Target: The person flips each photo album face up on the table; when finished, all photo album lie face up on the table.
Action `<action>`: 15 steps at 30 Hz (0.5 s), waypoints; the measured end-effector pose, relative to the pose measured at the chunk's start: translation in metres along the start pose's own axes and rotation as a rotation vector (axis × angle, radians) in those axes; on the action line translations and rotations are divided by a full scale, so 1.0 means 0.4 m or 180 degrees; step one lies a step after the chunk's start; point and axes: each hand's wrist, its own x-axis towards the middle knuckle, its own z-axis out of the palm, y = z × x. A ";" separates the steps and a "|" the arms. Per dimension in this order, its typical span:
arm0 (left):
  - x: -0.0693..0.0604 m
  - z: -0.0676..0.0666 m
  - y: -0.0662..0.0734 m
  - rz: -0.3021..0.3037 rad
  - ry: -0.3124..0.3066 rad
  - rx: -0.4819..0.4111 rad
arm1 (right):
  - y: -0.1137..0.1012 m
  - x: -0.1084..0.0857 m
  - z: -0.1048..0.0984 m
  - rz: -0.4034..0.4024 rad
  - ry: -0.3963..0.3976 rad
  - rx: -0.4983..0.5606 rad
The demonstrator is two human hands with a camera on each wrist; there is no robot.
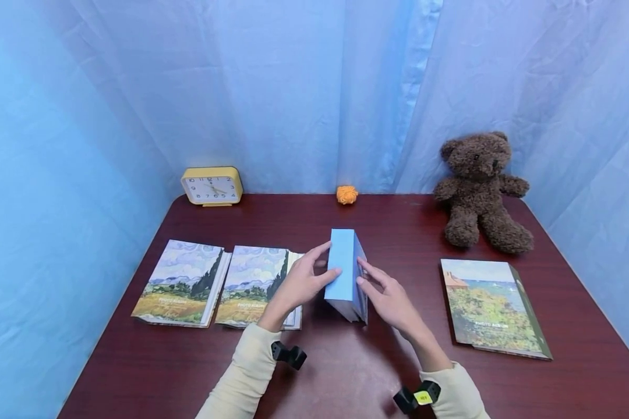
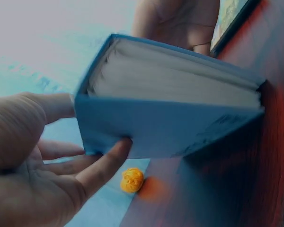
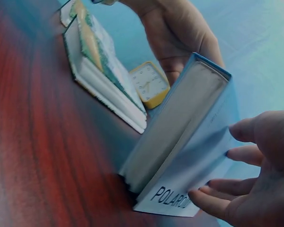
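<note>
A thick blue album (image 1: 342, 256) stands on its page edges at the table's middle, spine upward. My left hand (image 1: 303, 284) holds its left side, thumb over the spine; in the left wrist view, a fingertip of that hand (image 2: 42, 161) presses the cover of the album (image 2: 151, 125). On the other side my right hand (image 1: 393, 302) touches the cover with extended fingers. The right wrist view shows this hand (image 3: 265, 165) with its fingertips against the album's pale, lettered cover (image 3: 199, 156), the thumb not wrapped round it.
Two landscape-covered albums (image 1: 180, 282) (image 1: 254, 279) lie on the left, another album (image 1: 490, 302) on the right. Along the back are a yellow clock (image 1: 212, 186), an orange ball (image 1: 347, 195) and a brown teddy bear (image 1: 479, 189). Blue curtains (image 1: 283, 87) hang behind the dark red table (image 1: 340, 372).
</note>
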 end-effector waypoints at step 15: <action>-0.009 0.020 -0.025 -0.0387 0.0009 0.0675 | 0.033 -0.006 0.017 0.0223 0.0013 -0.1006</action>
